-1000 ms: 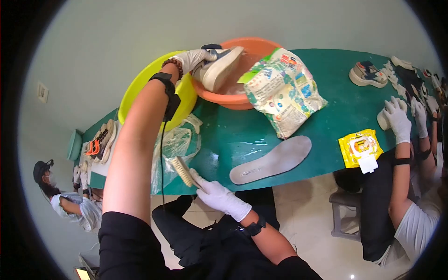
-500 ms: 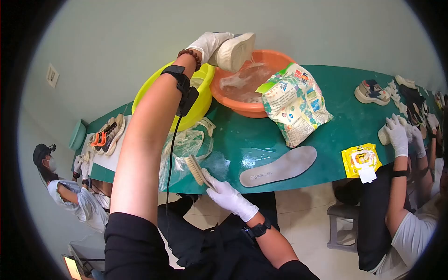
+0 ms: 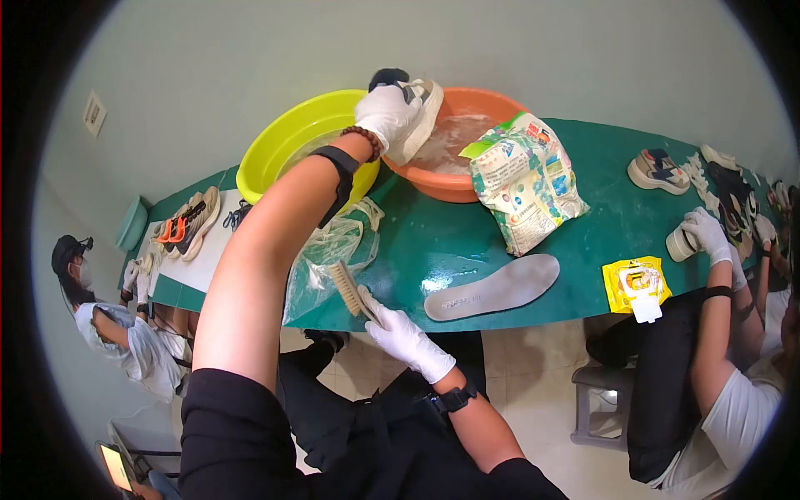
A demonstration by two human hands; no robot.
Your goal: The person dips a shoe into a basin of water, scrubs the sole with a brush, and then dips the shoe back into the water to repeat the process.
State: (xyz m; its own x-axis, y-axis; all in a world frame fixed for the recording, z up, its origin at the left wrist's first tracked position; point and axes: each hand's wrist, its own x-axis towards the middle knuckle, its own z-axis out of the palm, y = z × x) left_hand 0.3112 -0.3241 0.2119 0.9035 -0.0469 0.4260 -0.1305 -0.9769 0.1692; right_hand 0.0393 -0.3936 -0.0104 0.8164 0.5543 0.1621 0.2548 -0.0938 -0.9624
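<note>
Gloved in white, my left hand [image 3: 384,114] is closed on a light shoe [image 3: 422,122] with a dark opening, held tilted over the left rim of the orange basin [image 3: 444,187]. Cloudy, foamy water lies in that basin. Beside it on the left stands a yellow-green basin [image 3: 271,148], partly behind my left arm. My right hand [image 3: 404,337], also gloved, grips a wooden brush [image 3: 348,289] with pale bristles at the table's front edge. A grey insole [image 3: 492,288] lies flat on the green table [image 3: 417,230], right of the brush.
A detergent bag [image 3: 531,183] leans by the orange basin. Clear plastic [image 3: 321,271] lies below the yellow-green basin. At right are a yellow wipes pack [image 3: 636,286], a shoe [image 3: 658,172] and a co-worker's gloved hands [image 3: 708,233]. Shoes [image 3: 190,225] and another person [image 3: 125,333] are at left.
My left hand has turned the shoe, so its sole no longer faces the camera, and lowered it to the basin rim. The water running off it is gone from sight. My right hand keeps the brush.
</note>
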